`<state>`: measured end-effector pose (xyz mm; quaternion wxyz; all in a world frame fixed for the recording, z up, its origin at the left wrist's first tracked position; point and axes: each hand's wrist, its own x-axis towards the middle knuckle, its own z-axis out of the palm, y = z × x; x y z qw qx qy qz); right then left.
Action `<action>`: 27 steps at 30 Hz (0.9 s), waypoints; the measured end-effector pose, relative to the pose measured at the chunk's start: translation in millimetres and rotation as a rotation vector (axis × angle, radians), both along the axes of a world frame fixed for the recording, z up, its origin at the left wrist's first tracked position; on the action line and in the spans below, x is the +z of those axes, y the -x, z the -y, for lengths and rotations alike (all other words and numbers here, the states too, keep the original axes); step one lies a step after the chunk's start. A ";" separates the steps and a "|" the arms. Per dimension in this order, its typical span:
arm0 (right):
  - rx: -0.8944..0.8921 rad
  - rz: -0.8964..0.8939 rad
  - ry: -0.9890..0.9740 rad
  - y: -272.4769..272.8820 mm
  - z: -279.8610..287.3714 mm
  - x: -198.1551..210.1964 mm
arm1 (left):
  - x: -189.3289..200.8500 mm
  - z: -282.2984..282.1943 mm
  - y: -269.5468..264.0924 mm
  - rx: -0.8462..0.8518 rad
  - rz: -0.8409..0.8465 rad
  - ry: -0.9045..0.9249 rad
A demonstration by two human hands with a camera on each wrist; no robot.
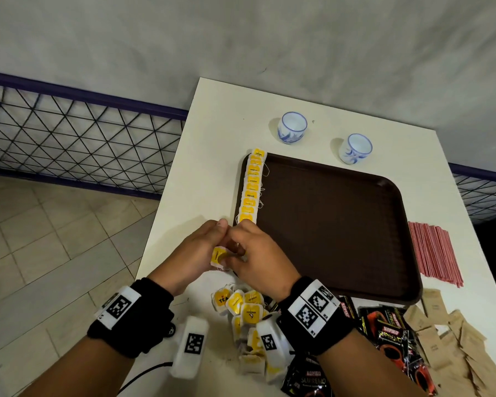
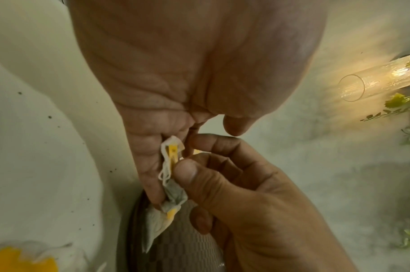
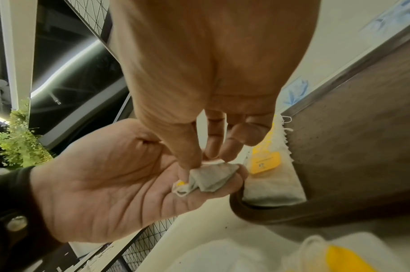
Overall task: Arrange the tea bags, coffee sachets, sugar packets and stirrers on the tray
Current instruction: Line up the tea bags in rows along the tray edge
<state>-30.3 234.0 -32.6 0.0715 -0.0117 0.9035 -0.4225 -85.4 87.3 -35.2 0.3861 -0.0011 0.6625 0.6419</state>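
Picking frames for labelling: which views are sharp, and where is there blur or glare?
Head view: evenly lit, tea bag row readable, railing bowed by the lens. Left wrist view: glare from the lamp, soft corners. Right wrist view: held tea bag sharp, near tea bags blurred.

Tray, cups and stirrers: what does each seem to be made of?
Tray: probably moulded plastic, dark brown and matt, with a fine grid texture visible in the left wrist view.
Cups: likely glazed ceramic, glossy white with blue painted motifs.
Stirrers: thin red sticks, or pale ones in red wrappers; plastic or paper, too small to tell.
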 end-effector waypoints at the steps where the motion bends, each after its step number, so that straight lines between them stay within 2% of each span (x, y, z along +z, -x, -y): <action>1: 0.013 0.004 -0.012 0.3 0.1 -0.3 | 0.6 -0.2 0.4 -0.016 0.007 0.000; 6: 0.040 0.006 -0.079 1.8 1.3 -2.3 | 3.0 -3.3 1.4 -0.009 0.045 0.001; 12: 0.055 0.006 -0.105 4.1 5.3 2.7 | 9.5 -5.4 2.8 -0.011 -0.005 -0.005; 16: -0.027 -0.022 0.012 6.2 0.4 13.6 | 14.7 2.6 5.5 -0.087 -0.023 -0.069; 21: -0.249 0.006 0.246 13.0 -11.8 26.0 | 10.6 21.6 4.6 -0.106 -0.162 -0.127; 25: -0.251 0.033 0.299 16.8 -15.8 29.6 | 2.4 18.7 -0.5 -0.085 -0.347 -0.023; 27: -0.237 0.058 0.275 16.7 -17.3 31.2 | 0.6 16.3 -0.7 -0.040 -0.369 0.019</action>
